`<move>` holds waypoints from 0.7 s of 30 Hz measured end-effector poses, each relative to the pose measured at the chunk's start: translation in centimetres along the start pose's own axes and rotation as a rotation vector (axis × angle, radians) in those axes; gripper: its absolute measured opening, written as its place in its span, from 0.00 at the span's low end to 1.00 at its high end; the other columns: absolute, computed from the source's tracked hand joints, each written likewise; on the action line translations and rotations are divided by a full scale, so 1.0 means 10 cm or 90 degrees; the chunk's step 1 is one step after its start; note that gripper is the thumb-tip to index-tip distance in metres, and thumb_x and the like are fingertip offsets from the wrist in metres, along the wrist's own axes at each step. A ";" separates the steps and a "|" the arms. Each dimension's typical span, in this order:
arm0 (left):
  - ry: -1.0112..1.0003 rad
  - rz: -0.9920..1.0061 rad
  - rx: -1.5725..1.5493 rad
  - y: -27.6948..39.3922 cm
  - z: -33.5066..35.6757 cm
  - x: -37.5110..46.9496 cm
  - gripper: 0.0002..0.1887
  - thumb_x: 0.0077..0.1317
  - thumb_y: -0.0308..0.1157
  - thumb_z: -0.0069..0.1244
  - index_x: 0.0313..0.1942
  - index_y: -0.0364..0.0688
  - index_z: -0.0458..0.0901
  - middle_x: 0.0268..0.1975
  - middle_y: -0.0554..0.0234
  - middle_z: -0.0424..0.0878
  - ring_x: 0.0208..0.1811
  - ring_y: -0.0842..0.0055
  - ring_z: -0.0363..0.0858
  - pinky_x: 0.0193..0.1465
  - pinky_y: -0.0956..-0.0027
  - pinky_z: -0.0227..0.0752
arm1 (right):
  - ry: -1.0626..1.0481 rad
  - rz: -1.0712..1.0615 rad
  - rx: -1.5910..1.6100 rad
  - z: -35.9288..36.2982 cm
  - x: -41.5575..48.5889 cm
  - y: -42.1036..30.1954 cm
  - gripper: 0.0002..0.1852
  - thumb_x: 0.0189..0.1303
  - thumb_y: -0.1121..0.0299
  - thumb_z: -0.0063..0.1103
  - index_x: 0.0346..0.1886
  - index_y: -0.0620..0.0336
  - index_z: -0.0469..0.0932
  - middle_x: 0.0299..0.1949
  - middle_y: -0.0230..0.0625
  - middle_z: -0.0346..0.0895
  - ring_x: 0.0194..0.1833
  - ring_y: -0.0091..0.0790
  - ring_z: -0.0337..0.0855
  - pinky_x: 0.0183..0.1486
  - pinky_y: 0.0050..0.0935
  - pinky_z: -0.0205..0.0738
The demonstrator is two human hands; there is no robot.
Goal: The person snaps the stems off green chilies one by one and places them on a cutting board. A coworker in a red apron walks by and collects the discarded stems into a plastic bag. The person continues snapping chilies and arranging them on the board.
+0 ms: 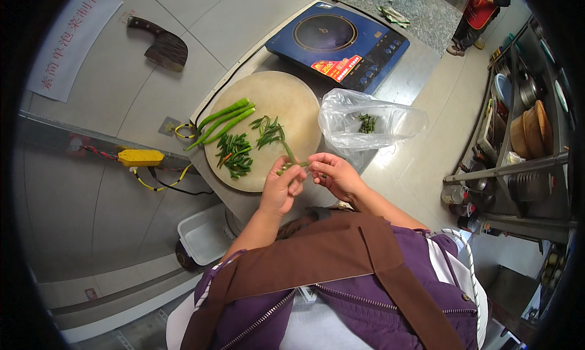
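Note:
My left hand (279, 190) is closed around a few slim green chili peppers (289, 151) above the near edge of a round cutting board (279, 87). The fingertips of my right hand (337, 178) pinch the end of one of these peppers; part of it is hidden by the fingers. On the board lie several long green peppers (228, 119), a pile of small green chili peppers (233, 154) and a looser bunch of small peppers (269, 134). To the right of the board, an open clear plastic bag (340, 114) holds dark green scraps (367, 123).
A blue induction cooker (292, 48) stands behind the board. On the tiled wall at left hangs a cleaver (167, 46), above a yellow power strip (140, 157). A white bin (205, 233) sits lower left. Shelves (516, 167) line the right; a person (480, 12) stands farther off.

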State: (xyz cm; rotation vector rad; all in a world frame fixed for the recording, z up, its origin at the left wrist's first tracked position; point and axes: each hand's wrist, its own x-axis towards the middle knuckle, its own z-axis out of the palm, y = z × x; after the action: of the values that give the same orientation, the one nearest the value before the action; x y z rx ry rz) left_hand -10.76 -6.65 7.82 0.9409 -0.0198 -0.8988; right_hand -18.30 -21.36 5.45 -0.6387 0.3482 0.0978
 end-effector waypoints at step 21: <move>-0.031 -0.216 -0.010 0.00 -0.18 -0.03 0.09 0.65 0.34 0.41 0.43 0.42 0.73 0.22 0.67 0.73 0.11 0.89 0.56 0.14 0.83 0.50 | -0.046 0.043 -0.039 -0.13 -0.15 -0.14 0.03 0.57 0.70 0.54 0.32 0.56 0.71 0.26 0.26 0.69 0.26 0.19 0.66 0.28 0.18 0.60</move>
State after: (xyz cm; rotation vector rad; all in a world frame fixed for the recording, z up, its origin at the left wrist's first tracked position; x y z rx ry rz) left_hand -10.28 -5.24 6.84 0.9225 0.1077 -1.2329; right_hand -19.79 -23.20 5.80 -0.6819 0.2974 0.1964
